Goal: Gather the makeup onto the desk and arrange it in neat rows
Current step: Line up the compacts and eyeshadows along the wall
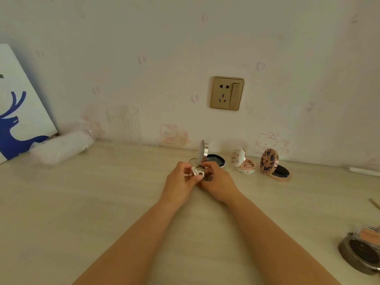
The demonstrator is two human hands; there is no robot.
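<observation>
Both hands meet over the middle of the pale wooden desk (82, 202). My left hand (181, 179) and my right hand (216, 179) together pinch a small white item with a metal ring (196, 171); what it is I cannot tell. Just behind them stands an open white compact (213, 158) with its lid raised. To its right sit an open floral compact (243, 163) and an open rose-gold compact (275, 166) with a dark patterned lid.
A clear glass (125, 126) and a plastic-wrapped white pack (63, 147) stand at the back left beside a deer picture board (18, 112). A wall socket (227, 93) is above. A round dark case (359, 254) lies at the right edge.
</observation>
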